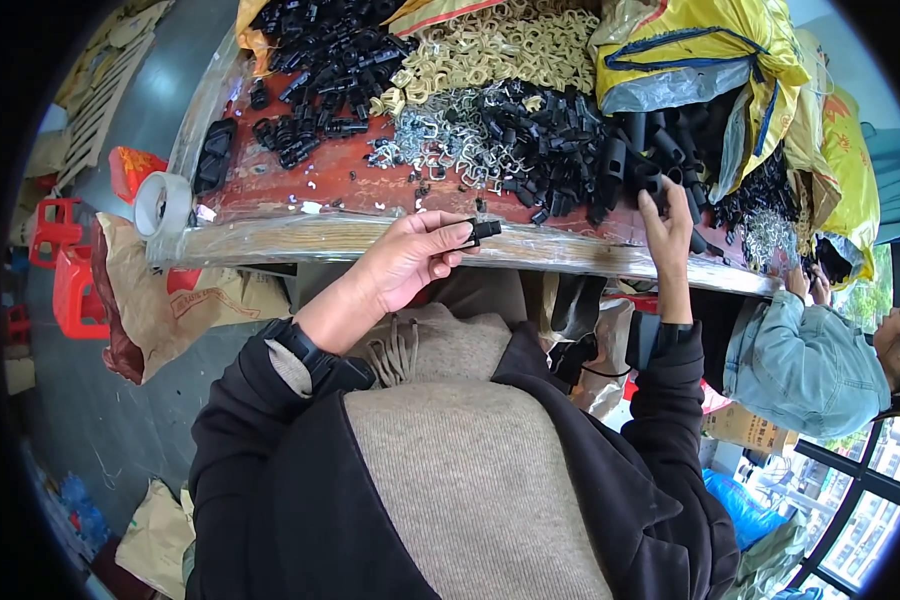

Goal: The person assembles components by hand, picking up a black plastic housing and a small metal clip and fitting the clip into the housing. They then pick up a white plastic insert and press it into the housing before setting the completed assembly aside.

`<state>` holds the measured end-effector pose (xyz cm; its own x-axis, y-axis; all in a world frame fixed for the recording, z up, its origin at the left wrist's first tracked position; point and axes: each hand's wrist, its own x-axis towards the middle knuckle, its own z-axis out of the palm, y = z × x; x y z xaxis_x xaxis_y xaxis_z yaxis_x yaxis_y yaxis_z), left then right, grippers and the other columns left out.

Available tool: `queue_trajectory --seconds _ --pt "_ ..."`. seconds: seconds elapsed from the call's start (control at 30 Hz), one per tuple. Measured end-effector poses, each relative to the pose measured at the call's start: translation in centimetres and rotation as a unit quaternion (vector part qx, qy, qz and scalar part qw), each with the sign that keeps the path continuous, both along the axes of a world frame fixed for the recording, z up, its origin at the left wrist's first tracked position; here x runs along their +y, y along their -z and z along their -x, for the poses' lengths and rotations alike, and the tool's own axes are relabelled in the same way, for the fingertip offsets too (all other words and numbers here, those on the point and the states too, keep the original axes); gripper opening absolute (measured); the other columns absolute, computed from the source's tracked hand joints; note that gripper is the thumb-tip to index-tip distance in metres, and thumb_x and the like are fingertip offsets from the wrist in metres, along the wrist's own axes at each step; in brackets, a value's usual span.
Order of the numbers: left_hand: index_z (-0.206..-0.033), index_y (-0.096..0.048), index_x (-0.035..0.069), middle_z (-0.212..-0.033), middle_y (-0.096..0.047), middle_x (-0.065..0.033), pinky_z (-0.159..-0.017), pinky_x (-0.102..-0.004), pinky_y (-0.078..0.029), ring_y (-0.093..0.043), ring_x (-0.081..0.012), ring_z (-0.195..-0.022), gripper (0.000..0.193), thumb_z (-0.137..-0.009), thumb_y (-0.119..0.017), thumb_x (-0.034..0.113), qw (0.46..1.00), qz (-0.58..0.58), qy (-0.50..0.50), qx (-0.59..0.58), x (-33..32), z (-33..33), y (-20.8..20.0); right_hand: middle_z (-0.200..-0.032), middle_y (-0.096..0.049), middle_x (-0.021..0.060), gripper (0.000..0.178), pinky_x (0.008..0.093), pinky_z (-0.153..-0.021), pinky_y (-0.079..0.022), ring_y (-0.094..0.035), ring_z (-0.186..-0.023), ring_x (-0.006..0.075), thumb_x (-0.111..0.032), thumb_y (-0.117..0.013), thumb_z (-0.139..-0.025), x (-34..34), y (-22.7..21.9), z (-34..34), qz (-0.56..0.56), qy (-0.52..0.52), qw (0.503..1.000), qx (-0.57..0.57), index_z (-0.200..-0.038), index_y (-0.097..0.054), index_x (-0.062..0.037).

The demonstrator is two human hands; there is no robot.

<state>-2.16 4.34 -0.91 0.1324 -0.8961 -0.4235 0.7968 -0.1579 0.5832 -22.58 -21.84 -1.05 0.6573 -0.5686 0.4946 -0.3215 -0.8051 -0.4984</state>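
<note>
Near the table's front edge, my left hand [410,258] pinches a small black plastic fitting [486,230] between thumb and fingers. On the right, my right hand [669,226] reaches into a heap of black plastic tubes [667,146]. Its thumb and fingers close at the open end of one black tube [649,179]. Left of those lies a pile of smaller black plastic clips [555,150]. Shiny metal hooks [450,140] are spread beside the clips, and beige ring-shaped parts [500,50] are heaped behind. Assembled-looking black fittings [320,80] fill the back left.
A tape roll [164,205] hangs at the left corner of the red tabletop [370,190]. Yellow sacks [700,45] stand at the back right. A co-worker in a blue jacket [815,350] works at the right. Red stools [77,290] stand on the floor at left.
</note>
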Motion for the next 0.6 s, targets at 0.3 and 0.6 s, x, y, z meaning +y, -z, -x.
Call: queue_trajectory --seconds 0.3,0.6 --pt "-0.095 -0.051 0.003 -0.081 -0.057 -0.0078 -0.044 -0.0138 -0.035 -0.046 -0.0056 -0.058 0.021 -0.077 -0.057 0.011 0.999 -0.007 -0.016 0.034 -0.4 -0.8 0.7 -0.077 -0.051 0.0009 0.028 0.0157 -0.059 -0.035 -0.045 -0.066 0.0056 -0.017 -0.053 -0.079 0.5 -3.4 -4.5 -0.261 0.014 0.925 -0.277 -0.098 -0.051 0.0027" --pt "-0.094 -0.052 0.003 -0.078 -0.056 -0.0052 -0.044 -0.0136 -0.034 -0.045 -0.0050 -0.057 0.021 -0.075 -0.059 0.011 0.999 -0.016 -0.026 0.037 -0.9 -0.8 0.3 -0.074 -0.049 0.0041 0.036 0.0220 -0.059 -0.037 -0.046 -0.067 0.0110 -0.023 -0.064 -0.069 7.9 -4.6 -8.0 -0.242 -0.259 0.932 0.072 -0.093 -0.055 0.0020"
